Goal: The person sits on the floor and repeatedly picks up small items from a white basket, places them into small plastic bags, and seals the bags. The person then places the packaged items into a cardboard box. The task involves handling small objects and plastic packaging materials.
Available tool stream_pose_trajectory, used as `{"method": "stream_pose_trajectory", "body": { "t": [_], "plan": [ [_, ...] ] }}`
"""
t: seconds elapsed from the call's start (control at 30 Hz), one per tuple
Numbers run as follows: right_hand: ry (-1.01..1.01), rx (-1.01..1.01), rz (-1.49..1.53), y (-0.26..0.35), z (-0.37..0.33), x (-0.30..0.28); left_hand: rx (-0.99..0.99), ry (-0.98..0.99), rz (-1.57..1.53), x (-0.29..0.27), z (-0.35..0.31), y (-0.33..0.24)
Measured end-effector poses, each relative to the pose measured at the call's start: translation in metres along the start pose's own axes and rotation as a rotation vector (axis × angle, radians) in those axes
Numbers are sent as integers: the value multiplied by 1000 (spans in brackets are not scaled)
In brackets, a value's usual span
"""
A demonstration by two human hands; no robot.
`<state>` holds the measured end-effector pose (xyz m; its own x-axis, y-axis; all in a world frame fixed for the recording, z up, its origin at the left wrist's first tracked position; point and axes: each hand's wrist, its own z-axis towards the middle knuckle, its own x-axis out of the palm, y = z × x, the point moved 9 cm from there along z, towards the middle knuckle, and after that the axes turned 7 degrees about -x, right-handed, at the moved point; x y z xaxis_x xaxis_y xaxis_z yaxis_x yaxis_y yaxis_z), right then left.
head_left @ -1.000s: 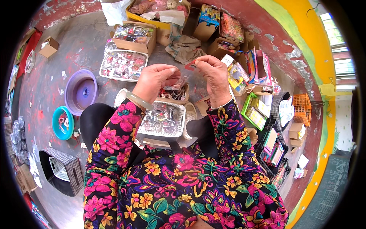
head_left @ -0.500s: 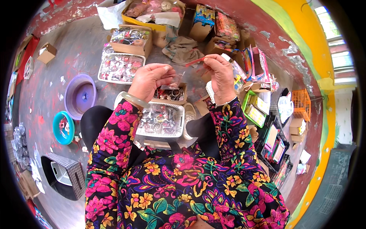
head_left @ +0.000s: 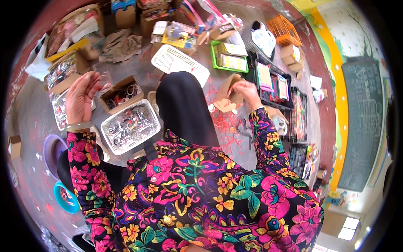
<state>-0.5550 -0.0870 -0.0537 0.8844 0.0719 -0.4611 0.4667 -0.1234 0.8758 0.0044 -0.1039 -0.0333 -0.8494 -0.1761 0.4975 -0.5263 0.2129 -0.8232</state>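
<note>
My left hand (head_left: 82,98) is raised at the left, fingers bent together around a small clear item (head_left: 107,80) with a bit of red at the fingertips. Below it are a cardboard box (head_left: 122,94) of small items and a white basket (head_left: 130,127) full of clear-wrapped pieces. Away to the right, my right hand (head_left: 248,93) has its fingers pinched together at the edge of an open cardboard box (head_left: 226,101). Whether it grips that box or something small is hidden.
Red scraps (head_left: 226,132) lie scattered on the floor beside my knee (head_left: 182,105). An upturned white basket (head_left: 180,63), a green tray (head_left: 229,56) and a black crate (head_left: 270,82) stand ahead and right. Purple (head_left: 54,155) and teal basins (head_left: 66,197) sit at the left.
My view has swung to the right. My hands have moved far apart, the right one out to the open cardboard box. The red strip it held no longer shows.
</note>
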Motion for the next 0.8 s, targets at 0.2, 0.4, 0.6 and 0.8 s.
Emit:
{"method": "stream_pose_trajectory", "body": {
  "t": [0.2,0.4,0.6,0.8],
  "plan": [
    [-263,360,-133,-174,-107,-31,-25,-25,64,-20,5,3],
    [-320,493,-328,-234,-156,-19,-68,-45,128,-42,9,8],
    [-142,467,-361,-259,-162,-9,-130,-89,77,-58,13,37],
    [-163,931,655,-285,-203,26,-192,-87,41,-84,37,68]
  ]
}}
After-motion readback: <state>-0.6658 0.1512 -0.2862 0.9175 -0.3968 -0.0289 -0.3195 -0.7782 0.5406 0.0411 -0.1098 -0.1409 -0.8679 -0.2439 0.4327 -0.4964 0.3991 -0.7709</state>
